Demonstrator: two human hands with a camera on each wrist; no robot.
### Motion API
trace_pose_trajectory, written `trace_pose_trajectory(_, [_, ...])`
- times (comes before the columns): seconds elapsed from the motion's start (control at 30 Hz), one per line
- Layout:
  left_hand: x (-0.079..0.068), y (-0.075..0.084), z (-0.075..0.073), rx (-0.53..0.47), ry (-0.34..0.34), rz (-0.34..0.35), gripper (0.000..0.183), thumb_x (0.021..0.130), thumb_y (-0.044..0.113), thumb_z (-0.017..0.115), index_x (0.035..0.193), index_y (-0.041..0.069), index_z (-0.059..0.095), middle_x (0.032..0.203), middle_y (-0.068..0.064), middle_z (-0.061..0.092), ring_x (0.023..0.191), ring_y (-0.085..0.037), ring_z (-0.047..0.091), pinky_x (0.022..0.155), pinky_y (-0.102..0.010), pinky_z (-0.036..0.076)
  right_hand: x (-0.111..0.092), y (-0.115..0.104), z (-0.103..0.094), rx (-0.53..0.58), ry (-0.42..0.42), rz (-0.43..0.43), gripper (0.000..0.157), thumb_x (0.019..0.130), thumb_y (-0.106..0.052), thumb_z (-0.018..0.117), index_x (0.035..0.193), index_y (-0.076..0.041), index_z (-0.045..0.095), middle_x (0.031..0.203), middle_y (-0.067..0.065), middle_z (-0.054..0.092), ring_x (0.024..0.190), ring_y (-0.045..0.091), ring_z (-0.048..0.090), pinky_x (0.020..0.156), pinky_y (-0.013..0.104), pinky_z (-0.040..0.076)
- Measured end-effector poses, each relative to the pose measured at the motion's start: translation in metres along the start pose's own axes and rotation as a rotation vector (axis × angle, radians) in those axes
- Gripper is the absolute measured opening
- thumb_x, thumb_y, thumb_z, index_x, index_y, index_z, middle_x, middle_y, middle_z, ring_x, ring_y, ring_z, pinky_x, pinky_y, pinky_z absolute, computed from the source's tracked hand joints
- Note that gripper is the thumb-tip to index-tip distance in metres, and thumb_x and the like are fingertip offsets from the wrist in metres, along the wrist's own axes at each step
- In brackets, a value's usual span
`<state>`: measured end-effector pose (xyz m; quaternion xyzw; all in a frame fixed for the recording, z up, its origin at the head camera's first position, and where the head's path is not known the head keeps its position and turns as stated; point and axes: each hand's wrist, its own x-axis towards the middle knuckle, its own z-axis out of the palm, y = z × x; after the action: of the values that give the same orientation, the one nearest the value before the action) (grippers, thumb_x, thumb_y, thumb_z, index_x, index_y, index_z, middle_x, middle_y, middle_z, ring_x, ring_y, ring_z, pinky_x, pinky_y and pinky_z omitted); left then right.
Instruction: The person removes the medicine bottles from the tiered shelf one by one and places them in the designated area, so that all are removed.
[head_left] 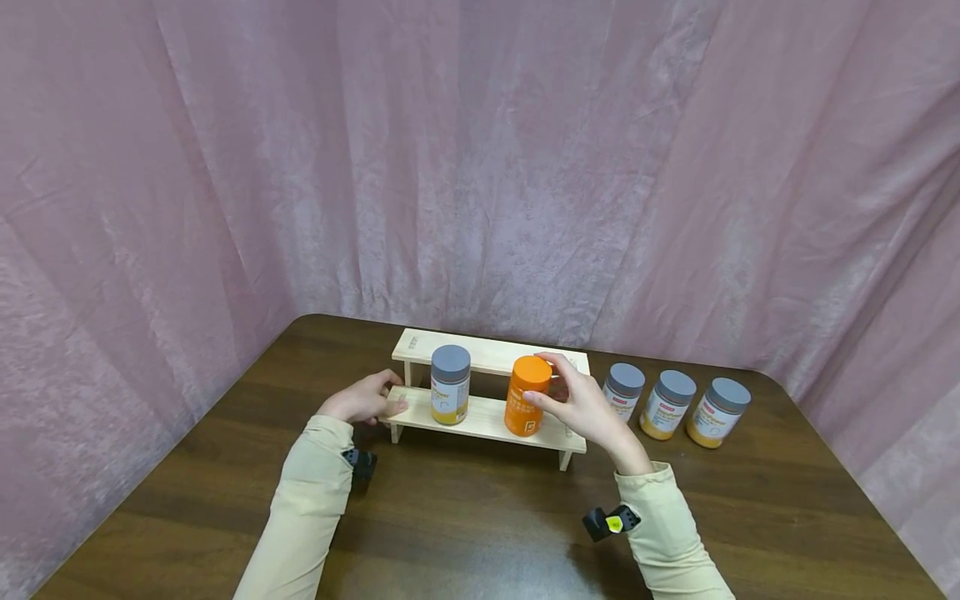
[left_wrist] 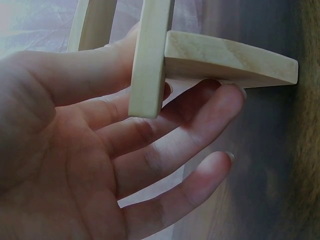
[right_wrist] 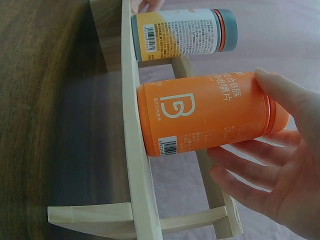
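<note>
A two-step wooden shelf [head_left: 480, 421] stands on the table. At its left end my left hand [head_left: 366, 398] grips the lower board, thumb on top and fingers underneath. The left wrist view shows the board's end [left_wrist: 146, 95] between that thumb and fingers. My right hand [head_left: 588, 408] holds an orange supplement jar [head_left: 525, 398] near its lid, thumb on one side and fingers on the other. This jar stands upright on the lower step, its base at the board in the right wrist view. Left of it on the same step is a grey-lidded jar [head_left: 450, 392].
Several more grey-lidded jars with white and yellow labels stand in a row right of the shelf, among them a middle one [head_left: 667, 404] and an outer one [head_left: 717, 412]. A pink curtain [head_left: 480, 167] hangs behind the dark wooden table [head_left: 465, 517].
</note>
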<state>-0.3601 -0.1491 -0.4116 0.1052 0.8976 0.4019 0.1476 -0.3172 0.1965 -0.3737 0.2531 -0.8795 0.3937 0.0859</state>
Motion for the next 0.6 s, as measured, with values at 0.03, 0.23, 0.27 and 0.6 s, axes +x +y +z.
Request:
trace_pose_trajectory(0.03, [0.0001, 0.0002, 0.0, 0.002, 0.0, -0.001, 0.041, 0.094, 0.016, 0.062, 0.126, -0.003, 0.045, 0.088, -0.01, 0.053, 0.059, -0.014, 0.047, 0.054, -0.025, 0.042, 0.0, 0.0001, -0.0002, -0.003, -0.003, 0.004, 0.058, 0.088, -0.025, 0.072, 0.136, -0.01, 0.045, 0.12, 0.017, 0.066, 0.097, 0.03, 0.071, 0.083, 0.041, 0.057])
trace_pose_trajectory(0.23, [-0.001, 0.0011, 0.001, 0.019, 0.001, -0.007, 0.04, 0.095, 0.017, 0.062, 0.126, -0.003, 0.045, 0.089, -0.01, 0.053, 0.06, -0.015, 0.048, 0.054, -0.025, 0.042, -0.0005, 0.0008, -0.0006, -0.005, -0.016, 0.021, 0.058, 0.088, -0.027, 0.072, 0.137, -0.011, 0.045, 0.121, 0.017, 0.065, 0.097, 0.029, 0.07, 0.083, 0.041, 0.057])
trace_pose_trajectory(0.27, [-0.0014, 0.0014, 0.0012, 0.022, 0.0, -0.006, 0.041, 0.095, 0.017, 0.061, 0.126, -0.003, 0.045, 0.089, -0.011, 0.053, 0.06, -0.015, 0.048, 0.055, -0.025, 0.042, -0.0006, 0.0008, -0.0006, -0.005, -0.018, 0.022, 0.058, 0.088, -0.027, 0.072, 0.137, -0.011, 0.045, 0.121, 0.016, 0.065, 0.097, 0.029, 0.07, 0.083, 0.041, 0.057])
trace_pose_trajectory(0.6, [-0.0046, 0.0041, 0.0008, 0.013, -0.002, -0.003, 0.041, 0.095, 0.017, 0.061, 0.126, -0.004, 0.044, 0.092, -0.014, 0.056, 0.063, -0.015, 0.055, 0.054, -0.024, 0.042, -0.0005, 0.0008, -0.0006, 0.005, -0.022, 0.023, 0.058, 0.088, -0.027, 0.071, 0.137, -0.011, 0.045, 0.121, 0.017, 0.065, 0.098, 0.029, 0.07, 0.084, 0.04, 0.057])
